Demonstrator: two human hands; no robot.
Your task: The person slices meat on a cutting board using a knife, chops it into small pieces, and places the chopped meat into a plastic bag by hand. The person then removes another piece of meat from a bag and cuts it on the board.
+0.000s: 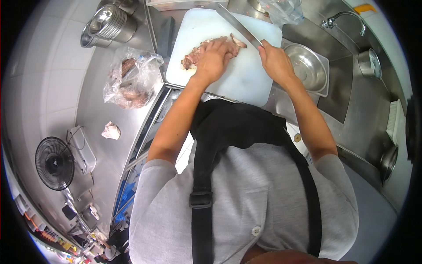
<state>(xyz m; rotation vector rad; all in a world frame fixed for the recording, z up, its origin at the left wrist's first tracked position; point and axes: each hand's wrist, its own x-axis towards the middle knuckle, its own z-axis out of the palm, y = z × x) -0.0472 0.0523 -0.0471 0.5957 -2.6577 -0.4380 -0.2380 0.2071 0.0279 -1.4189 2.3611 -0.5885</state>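
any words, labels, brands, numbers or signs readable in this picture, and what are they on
No text can be read anywhere in this view.
Hub of the fan: a small mark, too small to read.
Colorful items at the lower left edge: too small and blurred to read.
Knife and cutting board: no readable marking.

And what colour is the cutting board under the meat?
The cutting board is white with a faint bluish tint, seen best in the head view.
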